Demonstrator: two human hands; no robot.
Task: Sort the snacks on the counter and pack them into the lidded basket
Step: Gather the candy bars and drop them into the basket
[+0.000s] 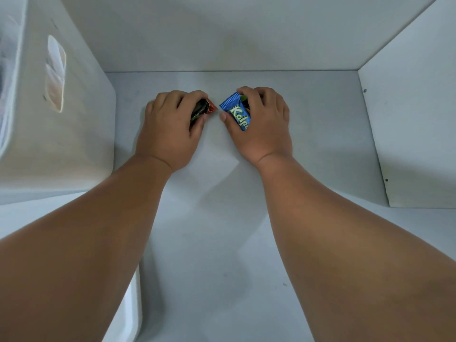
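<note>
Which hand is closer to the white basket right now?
Left. The left hand, gripping a dark red-tipped candy, sits just right of the white basket; the right hand, holding a blue packet, lies farther right.

A white side panel [414, 114] stood upright at the right of the view, its face plain and matt. Two small dark screw heads sat close to the panel's left edge and well apart: an upper screw head [365, 90] and a lower screw head [386, 180]. A pale grey back wall [222, 33] met the panel at a corner and ran leftward from it. Far to the panel's lower left, a white rounded edge [133, 304] showed only in part.
</note>
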